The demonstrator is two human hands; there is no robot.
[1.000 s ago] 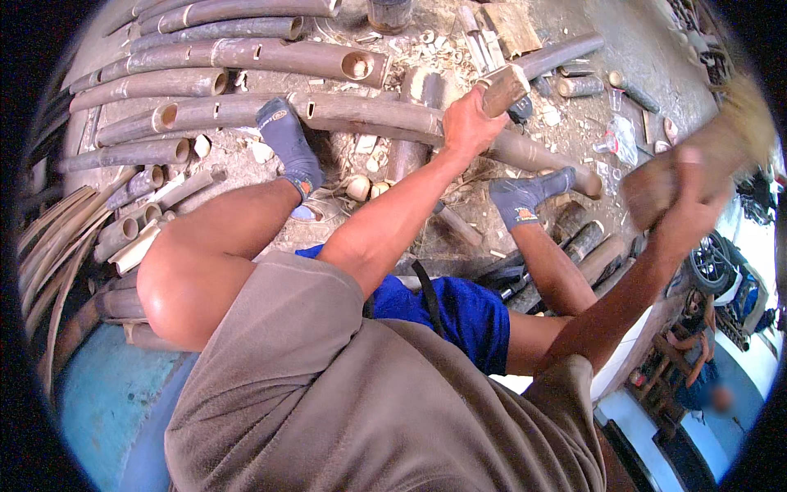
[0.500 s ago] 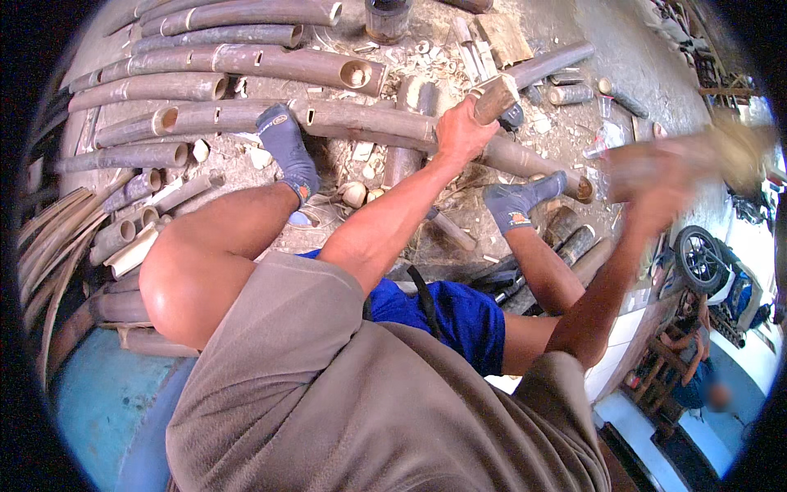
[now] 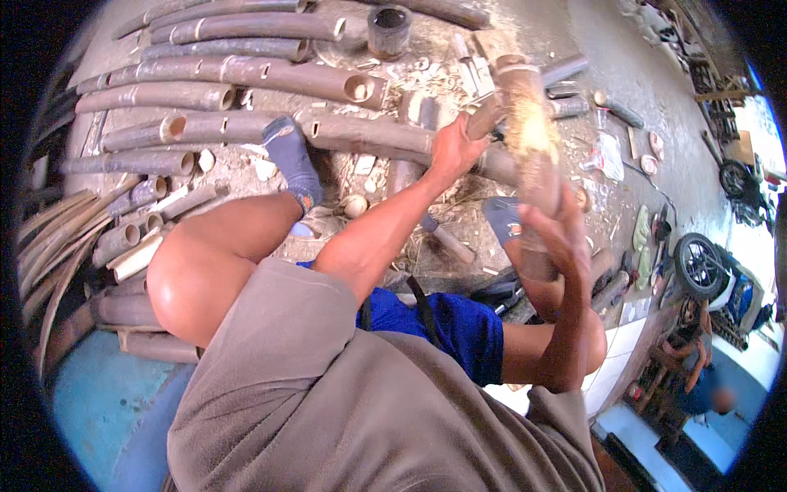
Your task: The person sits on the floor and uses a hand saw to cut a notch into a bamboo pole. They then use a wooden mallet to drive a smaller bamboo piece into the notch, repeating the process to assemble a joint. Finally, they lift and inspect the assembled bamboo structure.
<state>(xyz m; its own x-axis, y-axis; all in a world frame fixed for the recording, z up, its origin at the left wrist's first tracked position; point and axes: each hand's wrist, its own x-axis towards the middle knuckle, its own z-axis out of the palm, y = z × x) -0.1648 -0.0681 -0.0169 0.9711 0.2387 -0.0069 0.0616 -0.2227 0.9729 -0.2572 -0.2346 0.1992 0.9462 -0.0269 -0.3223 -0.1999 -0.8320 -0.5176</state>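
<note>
My left hand (image 3: 457, 149) is closed round a thick wooden tool handle (image 3: 485, 117), above a long brown bamboo pole (image 3: 369, 136). The tool's working end is hidden. In my right hand (image 3: 566, 234) is a heavy wooden mallet (image 3: 531, 148), smeared by motion, with a pale, frayed patch along its middle. The mallet is upright in the picture, close to the right of the tool handle; whether they touch I cannot tell. Square holes are cut in the pole, and my left socked foot (image 3: 291, 160) rests against it. My right foot (image 3: 502, 220) is partly behind the mallet.
Several bamboo poles (image 3: 197, 96) lie side by side at the far left, above split strips (image 3: 53, 238). A dark round container (image 3: 388, 31) stands at the back among pale chips (image 3: 410, 78). To the right are a plastic bag (image 3: 607, 156), a motorbike wheel (image 3: 698, 264) and another person (image 3: 697, 398).
The mallet and my right hand have swung left from the far right toward the tool handle. My left hand keeps its grip, with the handle tilted slightly differently. The view has shifted a little.
</note>
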